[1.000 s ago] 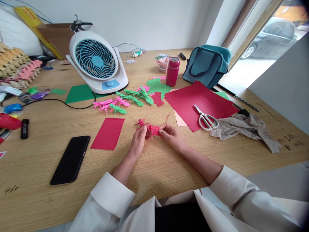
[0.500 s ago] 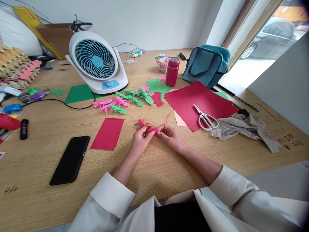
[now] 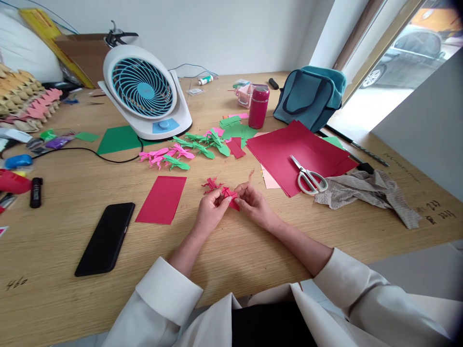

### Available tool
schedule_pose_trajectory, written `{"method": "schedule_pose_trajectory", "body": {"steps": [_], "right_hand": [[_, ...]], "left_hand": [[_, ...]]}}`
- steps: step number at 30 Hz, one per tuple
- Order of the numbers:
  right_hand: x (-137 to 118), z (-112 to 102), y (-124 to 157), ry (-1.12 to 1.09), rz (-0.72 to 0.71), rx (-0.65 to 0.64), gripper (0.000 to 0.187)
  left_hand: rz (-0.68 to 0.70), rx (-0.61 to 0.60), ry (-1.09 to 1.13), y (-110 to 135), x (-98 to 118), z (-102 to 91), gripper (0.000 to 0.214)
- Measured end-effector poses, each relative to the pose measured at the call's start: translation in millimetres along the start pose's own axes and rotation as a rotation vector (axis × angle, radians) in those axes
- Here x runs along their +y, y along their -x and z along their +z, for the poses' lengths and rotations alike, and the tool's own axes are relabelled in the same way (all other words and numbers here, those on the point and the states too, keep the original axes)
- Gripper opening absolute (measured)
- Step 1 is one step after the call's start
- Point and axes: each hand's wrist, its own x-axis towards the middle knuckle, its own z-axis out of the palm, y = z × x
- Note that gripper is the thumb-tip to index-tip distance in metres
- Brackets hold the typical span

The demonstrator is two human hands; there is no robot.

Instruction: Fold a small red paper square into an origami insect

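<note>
A person in white sleeves sits at a wooden surface [image 3: 253, 255], seen from above. Both hands are closed in a fingertip pinch on one small folded red paper [image 3: 230, 196], the left hand [image 3: 211, 212] at its left end and the right hand [image 3: 255, 205] at its right end, well in front of the desk fan [image 3: 144, 91] and to its right. The piece is held just above the surface, with a finished-looking red figure [image 3: 211, 184] just beside it on the fan's side. The work in hand looks like a fold partway through; another crease would call for one hand to steady the piece while the other presses along the edge. Between the fan and the hands lies a row of green and pink folded figures [image 3: 181, 154]. A flat red rectangle [image 3: 161, 199] and a black phone [image 3: 105, 238] lie in front of the fan, nearer the person. To the fan's right are a stack of red sheets [image 3: 285, 149] with scissors [image 3: 309, 177] on top. Further right of the fan stand a red flask [image 3: 258, 107], lid on, and a teal bag [image 3: 309, 96], which looks shut; what either holds cannot be seen
</note>
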Motion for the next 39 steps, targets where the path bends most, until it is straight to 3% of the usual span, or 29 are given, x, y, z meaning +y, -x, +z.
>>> {"method": "schedule_pose_trajectory", "body": {"steps": [14, 39], "right_hand": [[1.4, -2.1, 4.1, 0.115, 0.0, -0.049, 0.017], [-6.8, -2.2, 3.5, 0.196, 0.048, -0.032, 0.029]], "left_hand": [[-0.007, -0.011, -0.017, 0.0, 1.6, -0.2, 0.021], [-0.039, -0.02, 0.027, 0.4, 8.1, -0.7, 0.013]]}}
